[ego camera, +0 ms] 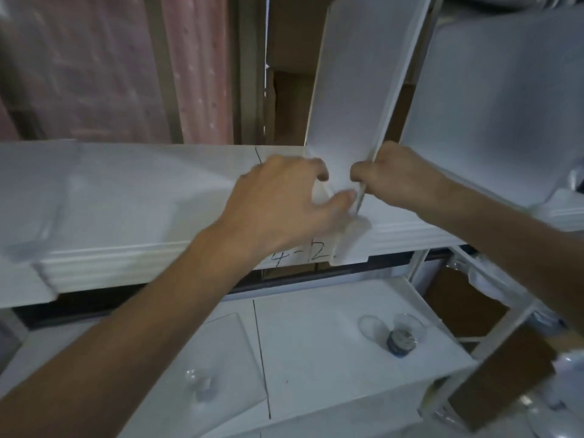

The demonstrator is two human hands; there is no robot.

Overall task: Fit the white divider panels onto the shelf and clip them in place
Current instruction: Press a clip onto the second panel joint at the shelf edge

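A white divider panel [357,80] stands upright on the upper white shelf [126,197], leaning slightly right. Both hands meet at its near bottom end. My left hand [284,197] curls around the panel's lower front edge, thumb and fingers pinching it. My right hand [398,178] is fisted on the panel's right edge just above the shelf. A pale clip piece [350,238] hangs over the shelf's front lip below my left thumb, beside a handwritten "4-2" label [300,254]. A second white panel [502,109] stands to the right.
A lower white shelf [316,358] holds a clear plastic sheet [221,358], a small clear item [199,380] and a dark-capped clear container [401,339]. Pink fabric [110,64] hangs behind. Brown cardboard [493,380] lies at the right by the white frame posts.
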